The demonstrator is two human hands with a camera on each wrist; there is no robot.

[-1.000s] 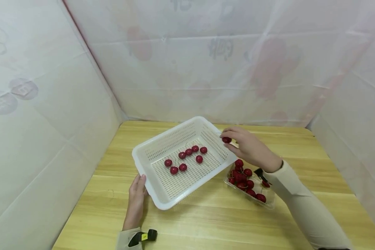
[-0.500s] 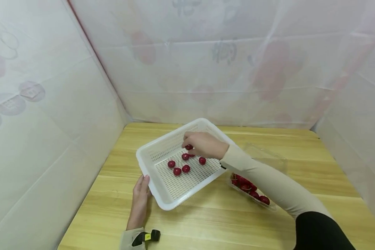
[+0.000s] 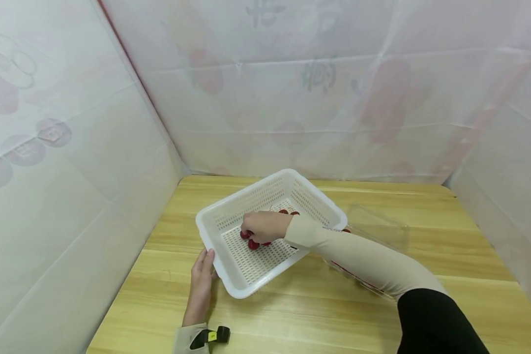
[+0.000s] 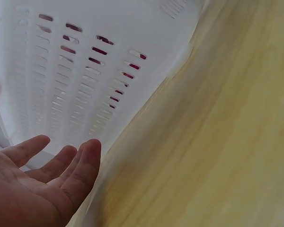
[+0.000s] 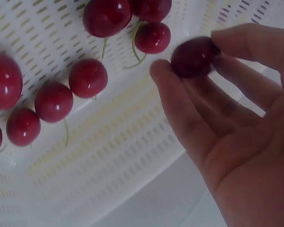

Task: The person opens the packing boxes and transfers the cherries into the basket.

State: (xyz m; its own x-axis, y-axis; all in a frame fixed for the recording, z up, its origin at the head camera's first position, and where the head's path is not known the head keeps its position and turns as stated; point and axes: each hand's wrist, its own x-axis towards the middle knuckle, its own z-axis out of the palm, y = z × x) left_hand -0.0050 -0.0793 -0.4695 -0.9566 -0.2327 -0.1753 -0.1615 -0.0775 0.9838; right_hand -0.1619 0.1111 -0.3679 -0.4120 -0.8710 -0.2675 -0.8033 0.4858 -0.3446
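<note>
My left hand (image 3: 201,285) holds the near-left rim of a white slotted plastic basket (image 3: 227,282). In the left wrist view its slightly bent fingers (image 4: 85,165) lie against the outer wall. My right hand (image 3: 263,226) is inside the basket, low over its floor. A dark red cherry (image 5: 195,56) is pinched between its thumb and fingers, as the right wrist view shows. Several other cherries with thin green stems lie on the floor around it, one of them a cherry (image 5: 54,101) in a short row. In the head view the hand and forearm hide some of them.
Right of the basket a clear plastic punnet (image 3: 380,228) stands with its lid raised, largely hidden under the right sleeve (image 3: 358,250); a little red shows at its edge. Wooden table (image 3: 270,319) lies below, with pale printed sheets (image 3: 256,108) walling it behind and at the sides.
My right hand has moved left from above the punnet side into the basket, dipping to its floor near the left-hand cherries. The left hand has stayed at the rim.
</note>
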